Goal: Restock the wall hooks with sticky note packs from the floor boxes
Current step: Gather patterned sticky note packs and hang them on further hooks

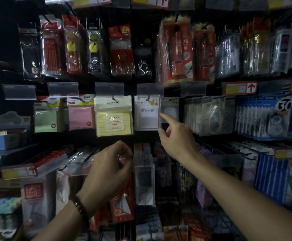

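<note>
On the middle row of wall hooks hang sticky note packs: green [46,119], pink [80,117], yellow [113,117] and a white pack [146,113] in clear wrap. My right hand [174,138] reaches up to the white pack, index finger on its right edge and thumb at its lower right corner, pinching the wrap. My left hand [107,169] hovers below the yellow pack with fingers curled in; nothing shows clearly inside it. No floor boxes are in view.
Pen and pencil packs [120,49] fill the row above. Correction tape packs [263,117] hang to the right. More stationery [145,176] hangs on the hooks below, close behind my forearms. Clear price tag holders [109,88] jut out above each hook. The lighting is dim.
</note>
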Demonstrator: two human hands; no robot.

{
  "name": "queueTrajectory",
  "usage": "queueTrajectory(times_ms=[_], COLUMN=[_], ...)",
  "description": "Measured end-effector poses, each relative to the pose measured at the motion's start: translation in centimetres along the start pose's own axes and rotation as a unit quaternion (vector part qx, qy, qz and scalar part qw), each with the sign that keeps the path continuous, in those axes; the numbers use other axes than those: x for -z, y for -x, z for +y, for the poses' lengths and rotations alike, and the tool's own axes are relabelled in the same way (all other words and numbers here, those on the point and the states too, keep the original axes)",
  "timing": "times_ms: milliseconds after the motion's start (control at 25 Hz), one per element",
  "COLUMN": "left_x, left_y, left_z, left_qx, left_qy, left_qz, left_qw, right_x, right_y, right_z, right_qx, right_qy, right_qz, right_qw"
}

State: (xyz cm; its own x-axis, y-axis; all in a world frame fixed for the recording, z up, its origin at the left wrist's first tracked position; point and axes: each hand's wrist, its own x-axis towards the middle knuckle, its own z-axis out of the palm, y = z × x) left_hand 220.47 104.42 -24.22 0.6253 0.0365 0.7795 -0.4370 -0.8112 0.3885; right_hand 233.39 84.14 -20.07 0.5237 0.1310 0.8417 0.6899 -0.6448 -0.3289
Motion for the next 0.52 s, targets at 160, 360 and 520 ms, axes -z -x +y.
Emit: queueTrajectory(times_ms=[160,360,520], left_x=[-1.9,-7.5,-13.0], left_y=[5.5,15.4,25.1], left_z=[-1.2,-5.9,-10.3], left_qx=[0.015,0.062,0.170], left_qy=[0.056,0.019,-0.028], left_qz=[-0.044,-0.155,-0.261], left_qw=[0.997,0.986,0.950], right_x=[0.1,-4.0,-8.0], right_y=[8.8,24.0,35.6], right_z=[0.8,4.3,10.6], right_qx=[0.042,-0.027,-0.178], right_qy=[-0.070,-0.111,-0.091], right_qz=[0.045,-0.071,-0.185], right_qw=[0.996,0.991,0.962])
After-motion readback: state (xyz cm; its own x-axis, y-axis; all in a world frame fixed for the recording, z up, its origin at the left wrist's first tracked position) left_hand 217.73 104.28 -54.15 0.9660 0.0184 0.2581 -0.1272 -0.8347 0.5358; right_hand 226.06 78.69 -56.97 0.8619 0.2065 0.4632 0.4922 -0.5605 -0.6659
